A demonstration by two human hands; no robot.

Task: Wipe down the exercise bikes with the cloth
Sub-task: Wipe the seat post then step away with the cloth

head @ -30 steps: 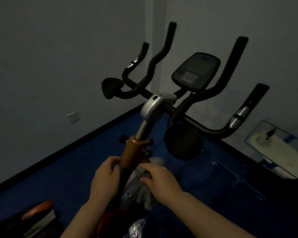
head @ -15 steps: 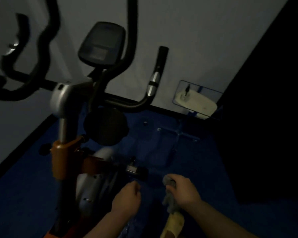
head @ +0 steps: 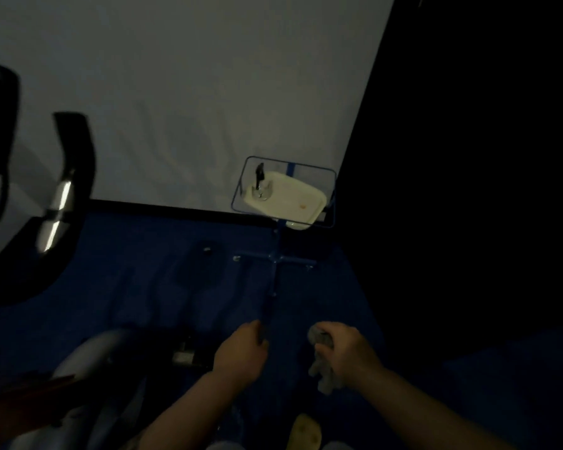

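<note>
Hands hover low over a dim blue floor [head: 143,287] beside an exercise bike [head: 88,362] in a darkened room. Nearest the camera, a yellowish slipper [head: 304,433] shows between the forearms. The right hand [head: 345,352] grips a crumpled grey cloth [head: 322,373], which bulges above the knuckles and hangs below the palm, off the bike. The left hand [head: 241,355] is curled into a loose fist just beside the bike's dark mid-frame; whether it holds anything cannot be told in the gloom. To the left, the pale body of the bike and a reddish frame piece [head: 30,391] sit at the lower edge. Farther up the left side, a black handlebar [head: 62,203] with a shiny metal grip sensor rises, blurred. Beyond the hands, a blue metal stand [head: 275,258] carries a cream tray [head: 290,196] with a small dark object on it, set against the grey wall [head: 192,92] and its black skirting.
</note>
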